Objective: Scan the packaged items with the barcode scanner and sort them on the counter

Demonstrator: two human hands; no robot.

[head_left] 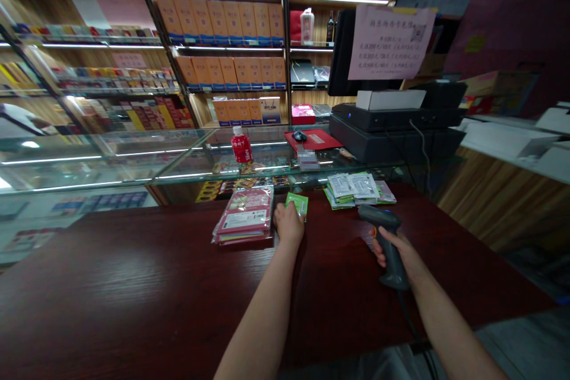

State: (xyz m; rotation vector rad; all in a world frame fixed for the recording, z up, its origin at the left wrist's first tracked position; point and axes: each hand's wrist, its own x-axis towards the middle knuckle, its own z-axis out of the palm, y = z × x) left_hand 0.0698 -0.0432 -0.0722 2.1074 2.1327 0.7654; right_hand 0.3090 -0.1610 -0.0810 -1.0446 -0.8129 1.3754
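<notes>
My left hand [288, 222] is closed on a small green packet [297, 204], just above the dark red table beside a stack of flat plastic-wrapped packs [247, 211]. Its fingers hide part of the packet. In my right hand [394, 252] is a grey barcode scanner [390, 246], fingers wrapped round its handle and the head pointing left. A cable runs down from the grip. Behind the scanner lies a pile of green and white sachets [354, 187].
A glass display counter [187, 160] borders the table [133, 297] at the back. On it stand a red bottle [241, 145], a computer mouse [300, 136] on a red mat, and a black till with a monitor [345, 50]. Boxed goods fill the shelves behind.
</notes>
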